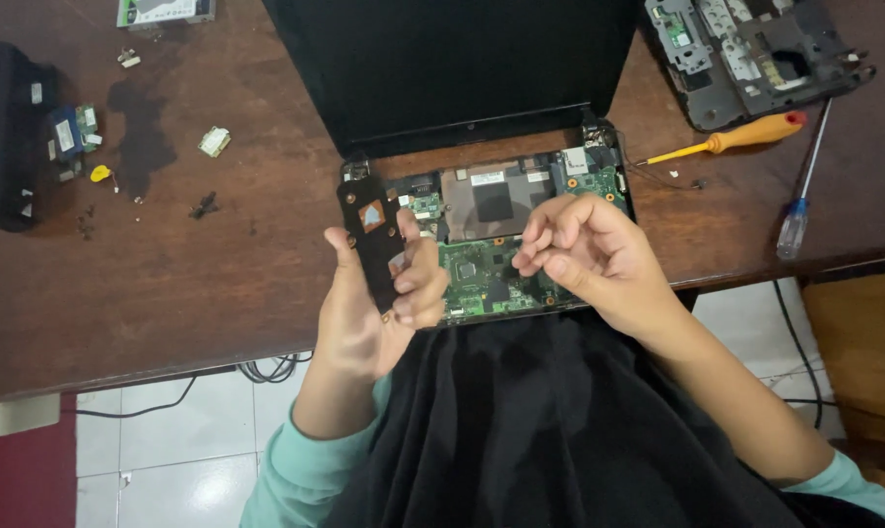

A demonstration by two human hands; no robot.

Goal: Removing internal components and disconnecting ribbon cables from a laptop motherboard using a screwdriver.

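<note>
Head view: person at a dark wooden table (169,284), opened laptop in front of them.
Left hand (379,293): closed around a flat black plate (372,240), thumb on its left edge, fingers wrapped over the right edge. Firm hold.
Black plate: held upright above the table edge, just left of the exposed board. Copper-coloured square pad on its face, small copper rings at the corners.
Right hand (584,254): fingers curled in, fingertips pinched together over the board. Can't tell if anything small sits between them.
Laptop base (599,176): cover off, green circuit board (481,279) exposed, brownish shield plate above it. Screen (452,68) folded back flat on the table.
Right of laptop: orange-handled screwdriver (745,134), then a clear screwdriver with blue band (799,210), well apart from both hands.
Top right: removed grey casing part (755,49).
Left of table: long black battery-like bar (12,137), small blue parts beside it, loose bits and screws scattered nearby.
Floor: white tiles, cables under the table.
</note>
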